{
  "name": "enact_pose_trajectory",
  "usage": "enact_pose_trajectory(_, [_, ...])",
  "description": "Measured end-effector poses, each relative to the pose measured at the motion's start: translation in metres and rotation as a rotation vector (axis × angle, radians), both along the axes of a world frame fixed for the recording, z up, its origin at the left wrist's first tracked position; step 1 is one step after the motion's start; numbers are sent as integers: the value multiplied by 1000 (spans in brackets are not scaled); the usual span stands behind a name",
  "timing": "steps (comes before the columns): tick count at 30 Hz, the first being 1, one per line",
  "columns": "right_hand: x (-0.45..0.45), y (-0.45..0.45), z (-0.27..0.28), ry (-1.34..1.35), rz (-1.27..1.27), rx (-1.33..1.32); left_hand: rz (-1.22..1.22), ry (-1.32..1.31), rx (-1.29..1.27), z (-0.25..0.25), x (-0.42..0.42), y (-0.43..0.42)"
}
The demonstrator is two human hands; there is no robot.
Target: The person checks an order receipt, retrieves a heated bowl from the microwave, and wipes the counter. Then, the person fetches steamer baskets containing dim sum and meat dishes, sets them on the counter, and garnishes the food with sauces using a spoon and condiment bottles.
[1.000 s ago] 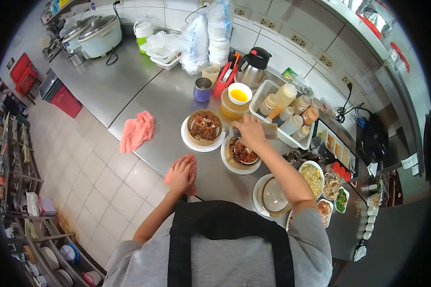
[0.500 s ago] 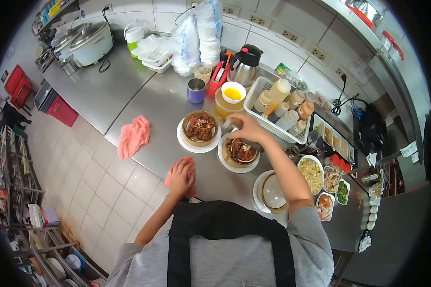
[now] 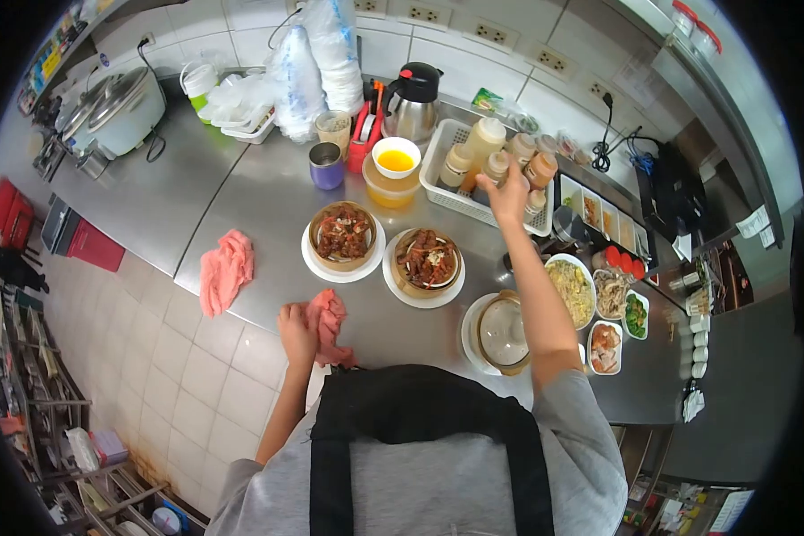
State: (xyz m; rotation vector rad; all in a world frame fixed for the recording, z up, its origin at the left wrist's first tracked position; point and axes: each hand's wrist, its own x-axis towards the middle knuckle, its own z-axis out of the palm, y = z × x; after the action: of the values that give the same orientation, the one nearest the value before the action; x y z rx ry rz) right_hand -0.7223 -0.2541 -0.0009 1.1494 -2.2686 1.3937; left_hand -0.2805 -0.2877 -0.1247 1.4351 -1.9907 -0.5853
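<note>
My right hand [image 3: 507, 195] reaches over the white basket [image 3: 438, 183], thumb and fingers closed about a squeeze bottle [image 3: 497, 167]. Other squeeze bottles [image 3: 484, 138] stand around it. My left hand [image 3: 297, 333] is at the counter's front edge, its fingers curled against the side of a crumpled pink cloth [image 3: 329, 323]. Between the hands, two round steamer baskets hold reddish-brown sauced food: one basket [image 3: 342, 236] on the left and another basket [image 3: 429, 261] on the right, each on a white plate. A lidded round steamer [image 3: 504, 332] sits below my right forearm.
Behind the dishes are a bowl of yellow liquid [image 3: 396, 161], a purple cup [image 3: 326, 166] and a steel jug [image 3: 413, 103]. A second pink cloth [image 3: 227, 271] overhangs the edge at left. Food bowls [image 3: 570, 290] and trays stand right of my arm.
My right hand has moved from above the right steamer basket, where it held a small metal container, to the bottles. My left hand has slid left, off the cloth's top. The view has shifted.
</note>
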Motion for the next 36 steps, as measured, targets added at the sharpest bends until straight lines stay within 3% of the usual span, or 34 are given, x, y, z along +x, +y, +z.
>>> enact_pose_trajectory(2, [-8,-2,-26,-73,-11,45,-31,-19,95,1,1,-4])
enact_pose_trajectory(4, [-9,1,-38,47,-26,82,-47,14,135,12,-1,-10])
enact_pose_trajectory(7, [1,21,-35,104,-70,207,-80,153,-22,14,-2,-18])
enact_pose_trajectory(10, [19,50,-50,-129,-59,558,57,380,338,37,-10,-17])
enact_pose_trajectory(11, [18,53,-75,-111,-38,732,41,387,298,34,-13,-17])
enact_pose_trajectory(13, [29,61,-94,-373,43,914,9,398,218,26,-19,-15])
enact_pose_trajectory(15, [42,64,-97,-924,165,888,-62,392,221,23,-28,-12])
enact_pose_trajectory(18, [49,69,-112,-938,247,631,-141,408,327,35,-40,-2])
enact_pose_trajectory(24, [-5,56,-120,-785,654,892,-258,307,399,41,-52,2])
enact_pose_trajectory(32, [-22,44,-131,-873,744,900,-485,248,36,16,-139,-17])
enact_pose_trajectory(36, [-21,48,-135,-922,724,871,-720,308,-94,-32,-166,-18])
